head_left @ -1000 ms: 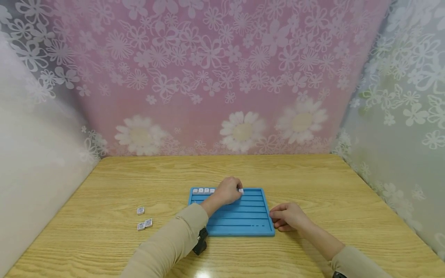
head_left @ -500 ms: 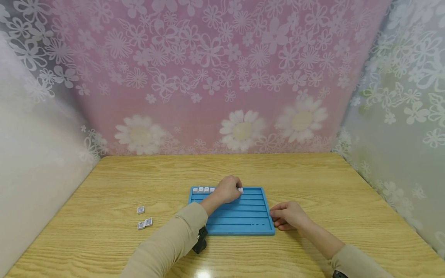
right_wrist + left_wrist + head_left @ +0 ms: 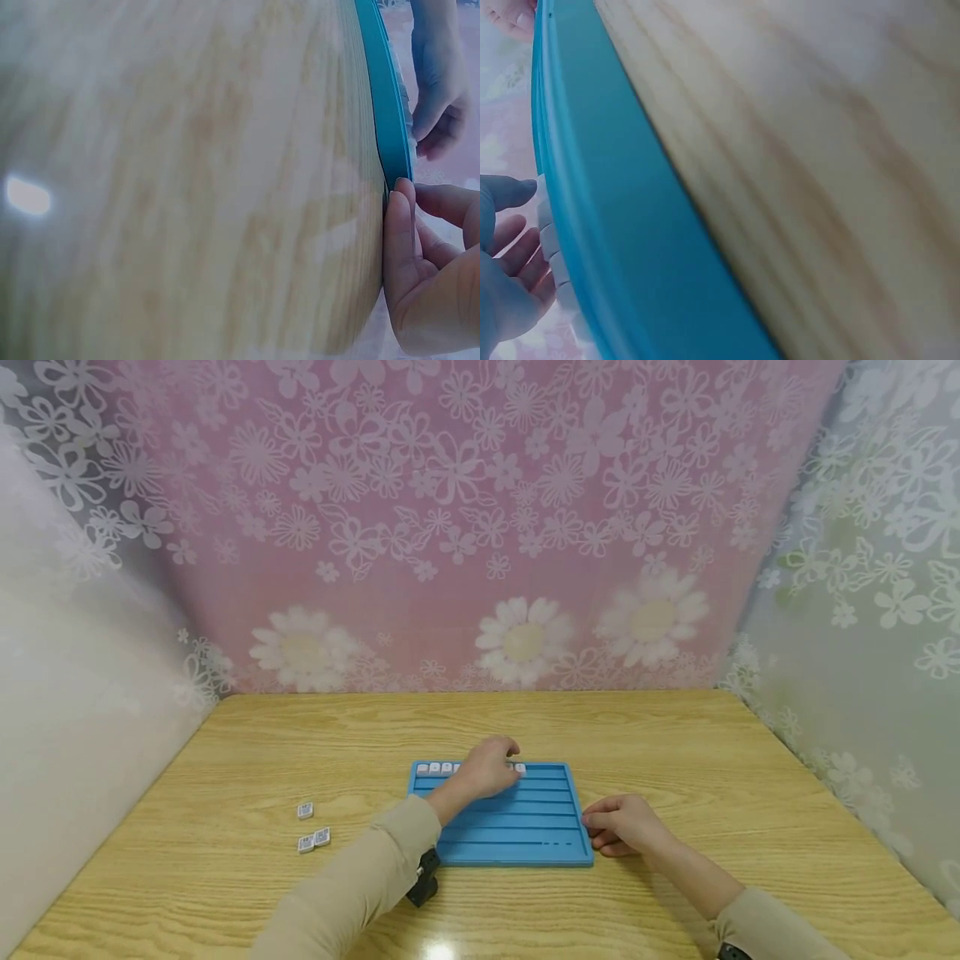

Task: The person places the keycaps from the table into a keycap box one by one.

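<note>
A blue tray (image 3: 495, 831) with raised ridges across it lies on the table. White keycaps (image 3: 435, 769) stand in its back row, part of them hidden behind my left hand (image 3: 487, 768). That hand reaches over the back row, thumb and forefinger spread apart beside the rightmost visible keycap (image 3: 521, 769). In the left wrist view, the fingers are loosely extended next to the row of keycaps (image 3: 549, 241), with nothing between them. My right hand (image 3: 626, 825) holds the tray's right edge; in the right wrist view, its thumb and fingertips meet the tray's corner.
Several loose white pieces with dark print (image 3: 313, 837) lie on the wooden table (image 3: 225, 893) left of the tray. Flowered pink and pale curtains (image 3: 450, 527) hang behind and beside the table.
My left hand's thumb and forefinger have parted from the keycap in the back row, and the hand has lifted slightly. The right hand stays at the tray's edge.
</note>
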A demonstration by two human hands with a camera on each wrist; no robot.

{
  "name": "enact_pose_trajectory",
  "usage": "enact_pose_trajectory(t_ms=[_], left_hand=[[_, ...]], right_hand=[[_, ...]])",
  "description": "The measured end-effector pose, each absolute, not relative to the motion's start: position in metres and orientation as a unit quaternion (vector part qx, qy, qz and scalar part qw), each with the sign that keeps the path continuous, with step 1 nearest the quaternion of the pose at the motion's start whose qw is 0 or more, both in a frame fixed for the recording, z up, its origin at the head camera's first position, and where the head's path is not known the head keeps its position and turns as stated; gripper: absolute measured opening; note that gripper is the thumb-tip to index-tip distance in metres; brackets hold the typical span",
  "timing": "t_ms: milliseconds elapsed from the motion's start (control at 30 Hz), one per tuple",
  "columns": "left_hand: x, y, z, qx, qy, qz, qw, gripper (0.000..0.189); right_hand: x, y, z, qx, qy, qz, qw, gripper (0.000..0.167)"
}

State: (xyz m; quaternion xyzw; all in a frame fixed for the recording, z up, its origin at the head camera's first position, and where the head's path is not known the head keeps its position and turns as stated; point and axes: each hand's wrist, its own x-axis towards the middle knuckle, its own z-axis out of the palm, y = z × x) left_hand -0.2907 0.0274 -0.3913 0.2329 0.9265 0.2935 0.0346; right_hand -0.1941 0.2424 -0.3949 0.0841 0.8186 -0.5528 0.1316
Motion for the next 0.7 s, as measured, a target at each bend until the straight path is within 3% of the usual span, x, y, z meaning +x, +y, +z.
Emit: enact_pose_trajectory(t_ms=[200,467,700], left_hand=[[-0.285,0.009,-0.379,0.239,0.904,0.353,0.02,0.032],[-0.271,-0.031,-0.359,0.235,0.889,0.393,-0.033,0.015],[-0.264,-0.075,-0.353,0.184,0.886,0.425,-0.043,0.013]], right_hand=[[-0.196,0.242,-0.396,0.084,0.816,-0.556,0.133,0.025],[-0.197,0.242,-0.394,0.084,0.817,-0.555,0.133,0.025],[-0.197,0.243,-0.395,0.093,0.816,-0.553,0.137,0.025]])
